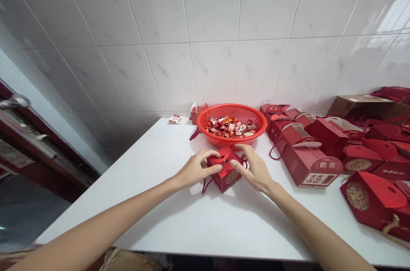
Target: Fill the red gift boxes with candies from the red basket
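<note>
A small red gift box [223,179] stands upright on the white table, with a brighter red top flap, a gold round emblem on its front and dark red cord at its sides. My left hand [200,167] grips its left corner, thumb and index finger at the top flap. From the right, my right hand [253,169] holds the box with its thumb on the upper edge and its index finger reaching behind. Whether the flap is fastened I cannot tell. Just behind it sits a red plastic basket [231,107] holding many wrapped sweets [230,127].
Several red gift boxes [309,160] crowd the right side of the white table [153,202]. A cardboard carton [358,102] stands at the far right. By the tiled wall lie a printed card [176,119] and another small red box [195,113]. The table's left edge borders a gap.
</note>
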{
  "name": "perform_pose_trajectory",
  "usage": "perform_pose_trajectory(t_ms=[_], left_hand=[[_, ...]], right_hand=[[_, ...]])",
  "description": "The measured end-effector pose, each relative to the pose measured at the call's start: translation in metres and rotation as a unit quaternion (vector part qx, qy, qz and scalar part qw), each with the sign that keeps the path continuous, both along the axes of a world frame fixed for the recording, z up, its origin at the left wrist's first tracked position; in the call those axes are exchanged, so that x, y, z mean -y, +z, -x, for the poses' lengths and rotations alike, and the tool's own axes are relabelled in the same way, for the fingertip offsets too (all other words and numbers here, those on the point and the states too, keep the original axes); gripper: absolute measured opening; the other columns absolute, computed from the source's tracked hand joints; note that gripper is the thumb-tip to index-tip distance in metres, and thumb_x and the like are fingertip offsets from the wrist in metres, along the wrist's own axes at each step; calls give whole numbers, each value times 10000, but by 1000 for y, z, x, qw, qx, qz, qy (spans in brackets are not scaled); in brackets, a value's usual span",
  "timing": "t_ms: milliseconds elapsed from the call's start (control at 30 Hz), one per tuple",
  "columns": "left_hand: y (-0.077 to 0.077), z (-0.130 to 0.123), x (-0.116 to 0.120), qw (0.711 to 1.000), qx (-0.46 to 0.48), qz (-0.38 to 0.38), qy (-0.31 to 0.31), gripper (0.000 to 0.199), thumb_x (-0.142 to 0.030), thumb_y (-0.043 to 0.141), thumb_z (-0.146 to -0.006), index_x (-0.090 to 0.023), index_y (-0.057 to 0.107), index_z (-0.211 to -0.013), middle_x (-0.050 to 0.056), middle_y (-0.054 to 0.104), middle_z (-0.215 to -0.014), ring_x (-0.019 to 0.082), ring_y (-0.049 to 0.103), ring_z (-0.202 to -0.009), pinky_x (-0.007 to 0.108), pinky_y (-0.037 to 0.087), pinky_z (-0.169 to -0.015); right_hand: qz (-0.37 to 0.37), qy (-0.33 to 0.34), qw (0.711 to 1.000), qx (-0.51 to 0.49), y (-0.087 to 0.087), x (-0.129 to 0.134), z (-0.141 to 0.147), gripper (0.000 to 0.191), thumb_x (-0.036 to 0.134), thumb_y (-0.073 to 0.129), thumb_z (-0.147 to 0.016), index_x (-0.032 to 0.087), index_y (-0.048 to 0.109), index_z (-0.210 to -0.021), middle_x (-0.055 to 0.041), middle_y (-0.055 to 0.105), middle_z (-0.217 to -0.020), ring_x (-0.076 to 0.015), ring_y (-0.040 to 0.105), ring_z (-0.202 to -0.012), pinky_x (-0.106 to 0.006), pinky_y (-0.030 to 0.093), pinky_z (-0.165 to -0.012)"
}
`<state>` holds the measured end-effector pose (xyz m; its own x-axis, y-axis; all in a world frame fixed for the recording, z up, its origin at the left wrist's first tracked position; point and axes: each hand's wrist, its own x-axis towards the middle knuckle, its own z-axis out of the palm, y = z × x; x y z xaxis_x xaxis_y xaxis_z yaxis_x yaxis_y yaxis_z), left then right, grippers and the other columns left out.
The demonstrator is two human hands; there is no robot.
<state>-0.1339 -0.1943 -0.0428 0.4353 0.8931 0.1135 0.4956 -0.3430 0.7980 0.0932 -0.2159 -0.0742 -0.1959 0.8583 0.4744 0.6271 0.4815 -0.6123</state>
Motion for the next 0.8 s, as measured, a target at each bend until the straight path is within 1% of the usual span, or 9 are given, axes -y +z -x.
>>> perform_pose_trajectory(t_ms=[100,167,233,300,367,433,567,667,800], left_hand=[[-1,0,0,1000,4,-23,8,454,-512,669,-792,-214,689,-1133,67,694,-1159,184,632,-800,326,532,-773],[-3,0,-1,999,0,-46,8,423,-496,667,-795,-221,700,-1115,62,707,-1149,220,646,-919,346,520,-852],[-4,0,-1,998,-8,-65,6,399,-481,661,-802,-226,706,-1105,56,716,-1152,243,639,-1016,365,495,-924],[-3,-1,-2,997,-13,-70,1,398,-474,651,-803,-222,702,-1108,55,717,-1167,253,634,-1061,369,485,-943],[-1,-1,-2,998,-10,-61,-7,419,-476,641,-802,-216,690,-1127,58,709,-1194,258,629,-1093,359,490,-925],[0,-1,-1,998,-8,-53,-16,440,-485,633,-803,-212,678,-1145,60,702,-1215,258,628,-1105,352,492,-909],[0,0,-1,999,-5,-45,-25,459,-497,630,-814,-213,655,-1174,61,688,-1240,257,617,-1130,364,478,-938],[0,1,-1,999,-8,-35,-23,468,-501,632,-818,-214,645,-1188,62,677,-1254,258,611,-1143,369,471,-946],[0,1,0,999,-10,-39,-24,454,-494,630,-821,-211,647,-1176,60,679,-1233,252,614,-1135,358,466,-944]], right_hand=[[26,14,998,49,2,1,5,696,613,575,-870,166,428,-1384,-165,567,-1353,-323,612,-1167,-469,540,-912],[29,15,996,88,3,4,13,861,635,643,-805,141,365,-1453,-190,530,-1392,-348,598,-1188,-489,537,-923],[24,5,993,120,5,8,22,946,633,687,-763,130,341,-1486,-199,523,-1383,-357,598,-1180,-495,534,-930],[23,-12,991,133,5,11,28,940,615,701,-757,137,357,-1490,-195,537,-1344,-352,603,-1160,-486,534,-931],[27,-23,990,133,5,13,31,906,589,702,-769,153,372,-1491,-188,550,-1309,-341,607,-1142,-474,538,-920],[28,-24,991,125,4,13,31,883,562,708,-776,170,375,-1494,-180,557,-1288,-332,607,-1135,-467,541,-909],[7,-18,994,106,-1,12,29,843,536,724,-778,210,390,-1480,-166,559,-1274,-324,618,-1116,-471,550,-891],[-19,-27,995,94,-6,13,29,772,533,729,-775,207,451,-1417,-171,551,-1285,-327,628,-1105,-476,564,-875],[-69,-50,993,78,-12,15,32,584,522,725,-785,225,561,-1260,-153,545,-1266,-306,645,-1076,-450,584,-850]])
